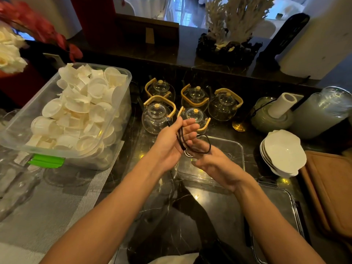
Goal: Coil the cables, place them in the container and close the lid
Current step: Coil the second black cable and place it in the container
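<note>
A thin black cable [202, 147] is looped in several turns between my two hands, above the dark marble counter. My left hand [171, 143] holds the bundle of loops against its palm, with the cable's plug end sticking out above the thumb. My right hand [215, 164] is below and to the right, its fingers pinching the lower part of the loop near a small silver ring. Under my hands sits a clear shallow container [236, 149], and it looks empty. A clear lid [282, 212] lies flat on the counter at the lower right.
A big clear bin [118, 119] of white plastic cups stands at the left. Several glass teapots [222, 105] with wooden handles are behind my hands. Stacked white bowls [283, 153], a wooden board [331, 189] and glass jars [323, 111] are at the right.
</note>
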Action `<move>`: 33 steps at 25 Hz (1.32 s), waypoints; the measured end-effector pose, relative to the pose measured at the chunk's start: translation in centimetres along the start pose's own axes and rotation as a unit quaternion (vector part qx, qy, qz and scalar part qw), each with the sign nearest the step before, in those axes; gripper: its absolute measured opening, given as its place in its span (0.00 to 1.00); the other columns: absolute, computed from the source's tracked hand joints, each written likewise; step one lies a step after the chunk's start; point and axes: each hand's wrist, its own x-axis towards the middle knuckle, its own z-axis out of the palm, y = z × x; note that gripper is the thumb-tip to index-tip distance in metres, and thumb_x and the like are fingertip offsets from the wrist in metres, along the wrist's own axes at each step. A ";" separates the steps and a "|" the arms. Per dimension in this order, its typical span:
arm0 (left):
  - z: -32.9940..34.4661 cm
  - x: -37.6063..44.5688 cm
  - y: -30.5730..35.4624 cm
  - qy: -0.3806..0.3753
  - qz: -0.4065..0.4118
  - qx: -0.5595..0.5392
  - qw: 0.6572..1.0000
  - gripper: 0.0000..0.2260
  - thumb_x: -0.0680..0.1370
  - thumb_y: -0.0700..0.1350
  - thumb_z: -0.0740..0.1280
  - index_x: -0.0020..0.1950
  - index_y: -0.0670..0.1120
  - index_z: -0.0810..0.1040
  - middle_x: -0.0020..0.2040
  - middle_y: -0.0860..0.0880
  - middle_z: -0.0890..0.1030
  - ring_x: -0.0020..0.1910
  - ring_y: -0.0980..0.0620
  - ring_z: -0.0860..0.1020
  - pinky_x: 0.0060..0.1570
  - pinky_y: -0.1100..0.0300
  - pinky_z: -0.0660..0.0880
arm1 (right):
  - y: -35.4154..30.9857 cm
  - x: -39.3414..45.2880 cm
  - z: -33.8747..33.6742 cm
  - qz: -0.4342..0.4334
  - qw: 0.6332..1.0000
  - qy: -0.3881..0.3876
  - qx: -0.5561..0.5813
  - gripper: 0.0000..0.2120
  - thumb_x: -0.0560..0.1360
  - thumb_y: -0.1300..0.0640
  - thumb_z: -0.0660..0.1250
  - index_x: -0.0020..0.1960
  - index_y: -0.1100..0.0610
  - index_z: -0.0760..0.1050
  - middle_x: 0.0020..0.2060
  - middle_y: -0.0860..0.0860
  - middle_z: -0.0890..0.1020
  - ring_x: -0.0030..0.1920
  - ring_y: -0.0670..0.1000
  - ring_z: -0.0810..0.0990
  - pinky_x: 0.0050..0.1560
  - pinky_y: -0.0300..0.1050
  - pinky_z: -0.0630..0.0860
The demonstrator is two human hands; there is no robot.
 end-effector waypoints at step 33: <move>-3.5 -0.2 -0.6 -0.184 -0.205 0.327 0.904 0.24 0.86 0.52 0.58 0.64 0.31 0.77 0.52 0.33 0.85 0.36 0.50 0.86 0.27 0.67 0.77 | -0.1 2.8 -1.3 0.169 0.967 0.109 -0.154 0.22 0.81 0.50 0.64 0.30 0.54 0.73 0.25 0.50 0.66 0.24 0.47 0.62 0.24 0.38 0.64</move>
